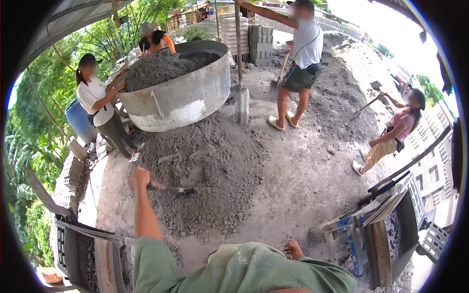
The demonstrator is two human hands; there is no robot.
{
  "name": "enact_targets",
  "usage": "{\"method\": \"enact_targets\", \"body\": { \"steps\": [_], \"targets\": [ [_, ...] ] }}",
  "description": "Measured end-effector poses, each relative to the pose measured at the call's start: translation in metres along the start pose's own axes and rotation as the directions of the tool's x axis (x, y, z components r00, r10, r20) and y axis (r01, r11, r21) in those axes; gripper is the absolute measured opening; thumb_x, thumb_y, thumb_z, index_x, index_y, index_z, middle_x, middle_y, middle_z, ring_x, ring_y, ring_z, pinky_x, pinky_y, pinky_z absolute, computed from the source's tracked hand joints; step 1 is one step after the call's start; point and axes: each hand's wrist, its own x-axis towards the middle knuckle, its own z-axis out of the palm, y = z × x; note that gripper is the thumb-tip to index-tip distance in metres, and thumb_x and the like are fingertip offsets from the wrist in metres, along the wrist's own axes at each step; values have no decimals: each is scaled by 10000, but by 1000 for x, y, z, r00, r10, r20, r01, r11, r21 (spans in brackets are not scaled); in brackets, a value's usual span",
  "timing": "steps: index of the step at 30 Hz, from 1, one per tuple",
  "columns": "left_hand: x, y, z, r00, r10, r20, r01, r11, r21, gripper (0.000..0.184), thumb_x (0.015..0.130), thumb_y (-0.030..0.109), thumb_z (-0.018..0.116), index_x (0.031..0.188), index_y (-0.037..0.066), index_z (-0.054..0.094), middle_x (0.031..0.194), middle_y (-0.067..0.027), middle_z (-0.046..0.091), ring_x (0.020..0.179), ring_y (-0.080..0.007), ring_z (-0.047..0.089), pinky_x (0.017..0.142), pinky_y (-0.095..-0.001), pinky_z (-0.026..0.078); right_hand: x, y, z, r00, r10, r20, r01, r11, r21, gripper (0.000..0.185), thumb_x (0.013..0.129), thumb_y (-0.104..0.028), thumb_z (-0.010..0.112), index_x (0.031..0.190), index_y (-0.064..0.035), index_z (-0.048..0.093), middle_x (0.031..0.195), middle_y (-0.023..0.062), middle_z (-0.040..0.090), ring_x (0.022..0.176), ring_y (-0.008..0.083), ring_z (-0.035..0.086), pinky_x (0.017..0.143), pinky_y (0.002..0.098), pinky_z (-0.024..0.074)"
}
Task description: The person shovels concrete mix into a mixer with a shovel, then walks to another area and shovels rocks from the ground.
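My left hand is stretched out in front, closed around the handle of a shovel. The dark metal end of the shovel points right and rests against a heap of grey sand-and-cement mix. How much of the blade lies in the mix I cannot tell. Low by my waist is my right hand, its fingers curled, with nothing visible in them. It sits well apart from the heap and the shovel.
A large round metal mixer drum full of grey mix stands behind the heap. Two people are beside it. Another person stands by a shovel; one more holds a tool at right. Block stands flank me, with a blue barrel farther left.
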Motion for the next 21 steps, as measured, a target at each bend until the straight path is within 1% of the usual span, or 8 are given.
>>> {"method": "enact_targets", "body": {
  "steps": [3,5,6,8,9,11,15,21],
  "targets": [
    [-4,-4,-2,999,-19,-37,17,997,-72,226,755,241,496,858,167,683,910,-131,653,870,-317,618,776,-424,466,14,-13,-3,996,-74,50,76,996,-40,378,814,-130,427,1184,-86,486,959,138,603,684,312,622,523,395,477],
    [1,-12,6,995,-41,-94,31,995,-99,223,762,235,487,846,177,685,902,-117,657,862,-308,622,751,-422,467,12,-26,-6,985,-174,23,172,983,58,359,821,-145,429,1154,-35,505,974,139,603,688,287,616,537,394,482],
    [-2,-8,1,990,-118,-71,108,985,-131,176,755,191,554,830,100,685,900,-104,655,857,-291,615,773,-409,451,10,-34,-3,981,-180,72,181,983,-12,359,821,-145,429,1154,-35,505,974,139,603,688,287,616,537,394,482],
    [1,-11,-2,993,-115,-3,115,990,-83,181,770,181,542,878,101,662,947,-96,637,944,-282,578,926,-455,332,8,-40,0,964,-264,37,263,964,36,368,833,-162,424,1156,-2,495,981,155,602,732,286,617,549,390,488],
    [4,-13,4,989,-145,-39,141,986,-85,180,775,179,537,882,101,659,942,-95,637,950,-277,574,939,-463,307,7,-42,3,960,-272,68,272,962,2,368,833,-162,424,1156,-2,495,981,155,602,732,286,617,549,390,488],
    [8,-21,8,981,-181,-74,174,981,-90,179,780,177,533,887,102,655,937,-94,637,955,-272,569,952,-472,283,7,-41,3,956,-284,76,286,958,-17,362,836,-158,420,1145,15,498,986,173,599,750,286,610,548,382,490],
    [8,-24,4,987,-161,21,163,979,-123,194,790,195,525,914,110,648,942,-87,636,951,-253,571,942,-459,301,2,-30,-2,967,-244,73,246,969,-20,357,827,-130,430,1144,18,497,965,178,596,697,265,601,522,356,485],
    [25,-40,21,991,-137,-2,136,981,-135,194,781,187,541,918,111,657,942,-97,640,909,-267,591,926,-466,314,-18,-6,-5,981,-176,87,171,983,66,354,800,-65,450,1143,0,509,891,138,608,649,223,598,481,312,462]
  ]
}}
